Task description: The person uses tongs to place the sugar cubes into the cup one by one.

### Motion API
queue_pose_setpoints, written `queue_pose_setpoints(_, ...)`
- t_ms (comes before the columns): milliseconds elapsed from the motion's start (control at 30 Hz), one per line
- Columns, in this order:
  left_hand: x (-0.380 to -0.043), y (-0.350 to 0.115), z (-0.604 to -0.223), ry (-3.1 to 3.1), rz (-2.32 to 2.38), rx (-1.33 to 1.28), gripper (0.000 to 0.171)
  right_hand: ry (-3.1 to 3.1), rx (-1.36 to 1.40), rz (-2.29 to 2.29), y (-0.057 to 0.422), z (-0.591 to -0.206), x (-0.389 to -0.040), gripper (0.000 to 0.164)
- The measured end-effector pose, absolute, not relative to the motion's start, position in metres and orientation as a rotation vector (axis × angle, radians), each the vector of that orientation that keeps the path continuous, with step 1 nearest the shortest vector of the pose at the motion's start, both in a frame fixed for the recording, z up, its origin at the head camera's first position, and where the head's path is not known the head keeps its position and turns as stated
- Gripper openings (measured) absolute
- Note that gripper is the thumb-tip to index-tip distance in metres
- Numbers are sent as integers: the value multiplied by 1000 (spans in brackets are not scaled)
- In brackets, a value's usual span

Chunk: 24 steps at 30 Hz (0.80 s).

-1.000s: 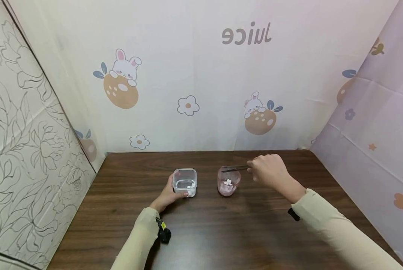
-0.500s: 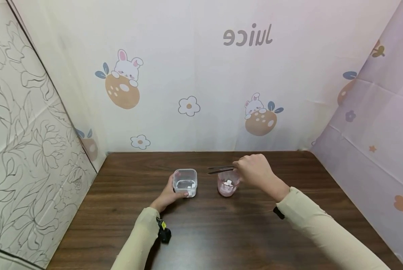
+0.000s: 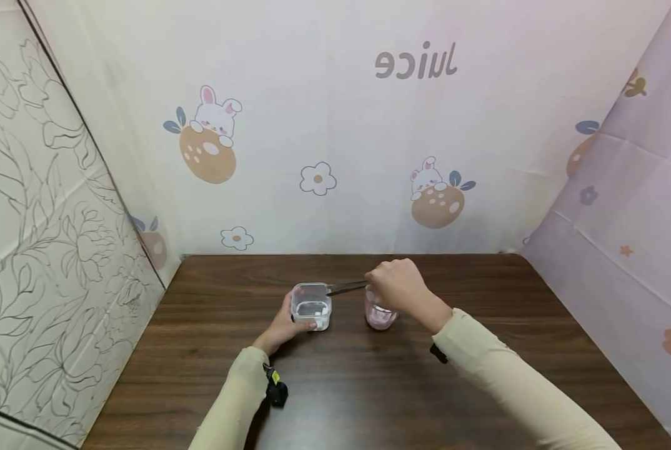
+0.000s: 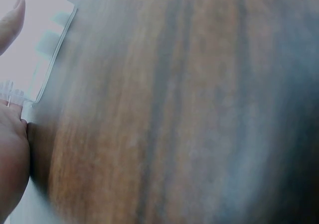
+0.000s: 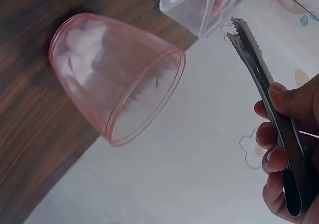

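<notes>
My left hand (image 3: 286,326) grips a clear square plastic container (image 3: 311,306) by its left side, thumb across the front. A few small white cubes (image 3: 320,319) lie at its bottom. My right hand (image 3: 398,289) holds dark metal tongs (image 5: 264,79) with serrated tips, nothing between them. In the head view the tong tips reach the container's upper right rim. Under the right hand stands a pink translucent cup (image 5: 114,74) with white pieces inside; the hand partly hides it from above. The left wrist view catches only part of the left hand (image 4: 12,149) and the container's edge.
Everything stands on a dark wood-grain table (image 3: 358,394). A printed backdrop (image 3: 324,112) rises at its back edge, with patterned sheets along the left and right sides. A small black device (image 3: 277,392) is strapped to the left wrist.
My right hand with the tongs has moved left, from over the cup to the container's rim. The left hand and container stay in place.
</notes>
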<state>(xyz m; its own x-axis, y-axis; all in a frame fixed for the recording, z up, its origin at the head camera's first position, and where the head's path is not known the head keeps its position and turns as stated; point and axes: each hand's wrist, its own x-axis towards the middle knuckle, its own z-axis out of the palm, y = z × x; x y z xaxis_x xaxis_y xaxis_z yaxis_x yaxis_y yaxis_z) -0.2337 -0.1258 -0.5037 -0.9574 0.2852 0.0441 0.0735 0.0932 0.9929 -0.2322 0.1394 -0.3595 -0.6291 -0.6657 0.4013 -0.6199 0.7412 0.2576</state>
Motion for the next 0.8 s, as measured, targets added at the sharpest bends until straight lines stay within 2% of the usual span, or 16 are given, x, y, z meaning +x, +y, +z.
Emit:
queue_pose_setpoints(133, -234, -126, -503, 2175, 1995, 373, 93, -2484, 995, -128, 131, -364, -235, 41)
queue_pose_setpoints(367, -234, -126, -502, 2163, 2027, 382, 90, -2510, 1025, -155, 116, -371, -237, 28)
queue_pose_setpoints(567, -233, -125, -502, 2170, 2023, 363, 92, -2522, 1076, -205, 102, -374, -238, 42)
queue_pose_setpoints(800, -235, -125, -502, 2183, 2016, 348, 92, -2613, 1098, -302, 86, -375, -242, 22)
